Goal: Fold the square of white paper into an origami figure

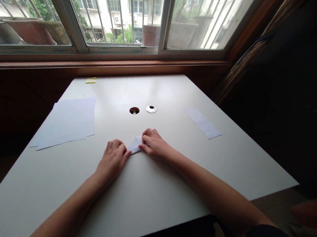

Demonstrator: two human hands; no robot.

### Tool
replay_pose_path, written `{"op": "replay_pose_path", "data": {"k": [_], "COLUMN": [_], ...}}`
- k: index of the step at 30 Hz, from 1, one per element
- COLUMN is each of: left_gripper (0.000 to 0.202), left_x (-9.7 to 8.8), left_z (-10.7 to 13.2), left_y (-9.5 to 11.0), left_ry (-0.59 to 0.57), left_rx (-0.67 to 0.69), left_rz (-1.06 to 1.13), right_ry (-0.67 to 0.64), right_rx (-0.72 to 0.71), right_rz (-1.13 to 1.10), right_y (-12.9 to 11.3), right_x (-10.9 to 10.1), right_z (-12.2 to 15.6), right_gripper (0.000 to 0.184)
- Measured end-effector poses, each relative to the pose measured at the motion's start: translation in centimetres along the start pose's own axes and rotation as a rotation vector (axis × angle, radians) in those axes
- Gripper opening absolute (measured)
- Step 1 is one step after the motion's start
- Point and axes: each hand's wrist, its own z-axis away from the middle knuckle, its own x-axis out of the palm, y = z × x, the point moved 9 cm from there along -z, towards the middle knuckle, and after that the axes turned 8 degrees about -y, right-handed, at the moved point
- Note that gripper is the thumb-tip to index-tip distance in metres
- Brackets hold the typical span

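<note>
A small folded piece of white paper (135, 145) lies on the white table (157, 190) near its middle. My left hand (113, 160) presses on its left corner with curled fingers. My right hand (154, 144) pinches the paper's right side, fingers bent and closed over it. Most of the folded paper is hidden under the two hands.
A stack of white sheets (67, 122) lies at the left. A strip of white paper (202, 122) lies at the right. A cable hole (134, 110) and its round cap (150, 109) sit beyond the hands. A yellow sticky pad (91, 80) rests at the far edge, below the window.
</note>
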Motion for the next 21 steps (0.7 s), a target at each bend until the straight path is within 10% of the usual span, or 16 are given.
{"op": "replay_pose_path", "data": {"k": [5,21], "left_gripper": [0.02,0.042], "left_x": [-1.2,0.3], "left_z": [0.1,1.4], "left_y": [0.9,3.5], "left_ry": [0.062,-0.235], "left_rx": [0.175,0.632], "left_rz": [0.145,0.246], "right_ry": [-0.01,0.025], "right_rx": [0.01,-0.123], "right_rz": [-0.016,-0.083], "right_y": [-0.1,1.7], "right_x": [-0.2,-1.8], "right_z": [0.0,0.6], "right_gripper": [0.017,0.01]}}
